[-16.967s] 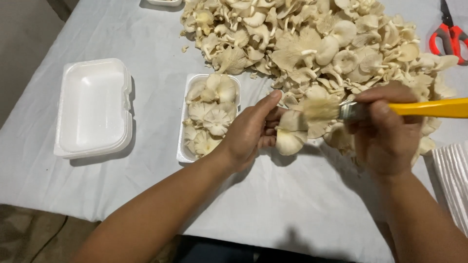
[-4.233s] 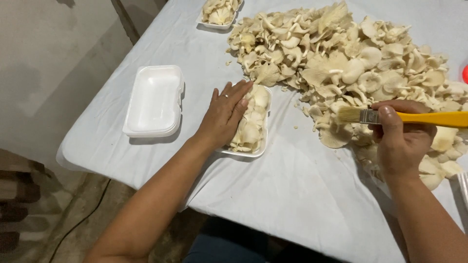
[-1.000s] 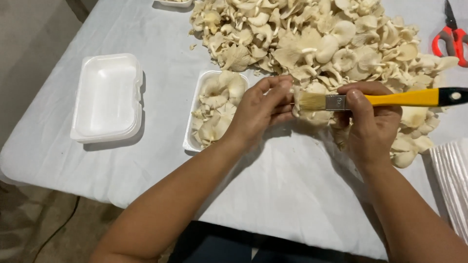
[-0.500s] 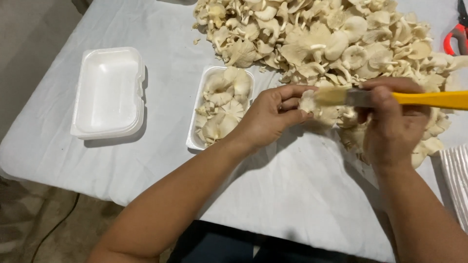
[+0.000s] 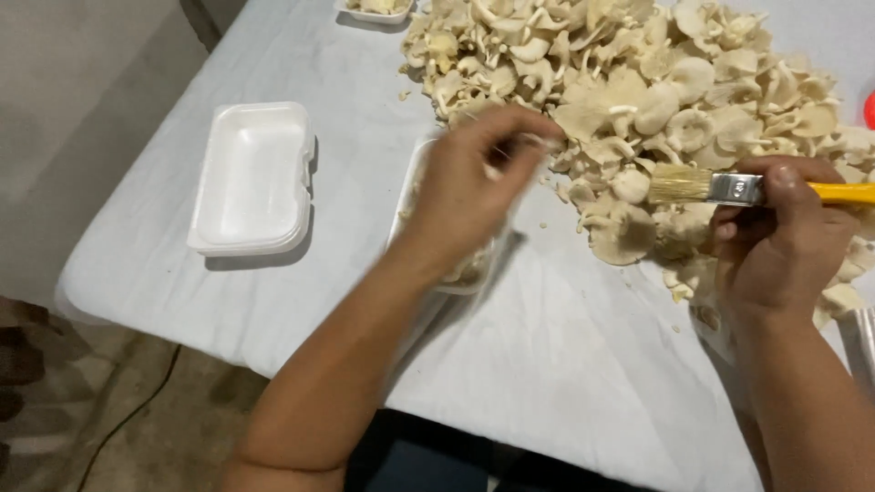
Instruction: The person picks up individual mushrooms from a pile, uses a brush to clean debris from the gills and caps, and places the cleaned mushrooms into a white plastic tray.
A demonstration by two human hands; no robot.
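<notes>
My right hand (image 5: 784, 237) grips a paintbrush (image 5: 702, 187) with a yellow handle and pale bristles, held level over the near edge of a large heap of pale oyster mushrooms (image 5: 638, 82). My left hand (image 5: 469, 196) is blurred with motion above a white foam tray (image 5: 412, 169) of mushrooms, which it mostly hides. Its fingers are curled toward the heap. The blur hides whether it holds a mushroom.
An empty white foam tray (image 5: 251, 178) lies to the left on the white tablecloth (image 5: 565, 364). Another filled tray (image 5: 374, 9) sits at the top edge. A red object (image 5: 868, 107) shows at the right edge. The table's left edge drops to the floor.
My left hand has swung left, away from the brush, to above the mushroom tray. The brush has stayed near the heap's edge with nothing against its bristles.
</notes>
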